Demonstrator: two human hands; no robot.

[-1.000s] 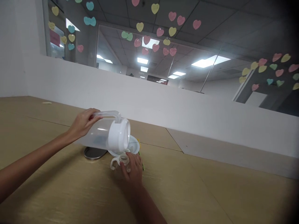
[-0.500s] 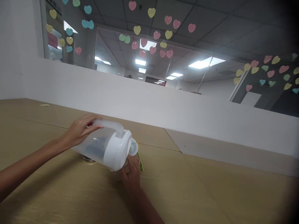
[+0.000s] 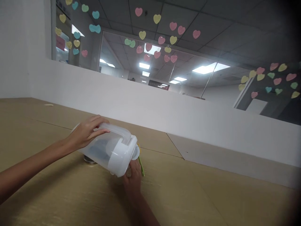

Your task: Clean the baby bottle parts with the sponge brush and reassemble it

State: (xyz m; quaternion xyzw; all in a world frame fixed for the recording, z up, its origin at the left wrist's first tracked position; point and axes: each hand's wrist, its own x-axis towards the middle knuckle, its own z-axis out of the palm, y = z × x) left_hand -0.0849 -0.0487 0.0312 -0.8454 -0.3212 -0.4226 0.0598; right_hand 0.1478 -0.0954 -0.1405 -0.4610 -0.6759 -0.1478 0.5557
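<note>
Left hand [image 3: 88, 132]: closed around the handle [image 3: 120, 130] of the pitcher
Pitcher [image 3: 98, 152]: tilted above the table [image 3: 58, 196], its white top [image 3: 121, 157] lower, toward the right hand
Right hand [image 3: 133, 177]: fingers bent just beside the white top; what they grip is hidden
White bowl [image 3: 135, 153]: behind the white top, partly hidden
Green strip [image 3: 141, 167]: near the bowl
Metal dish [image 3: 89, 161]: on the table, partly covered by the pitcher
</note>
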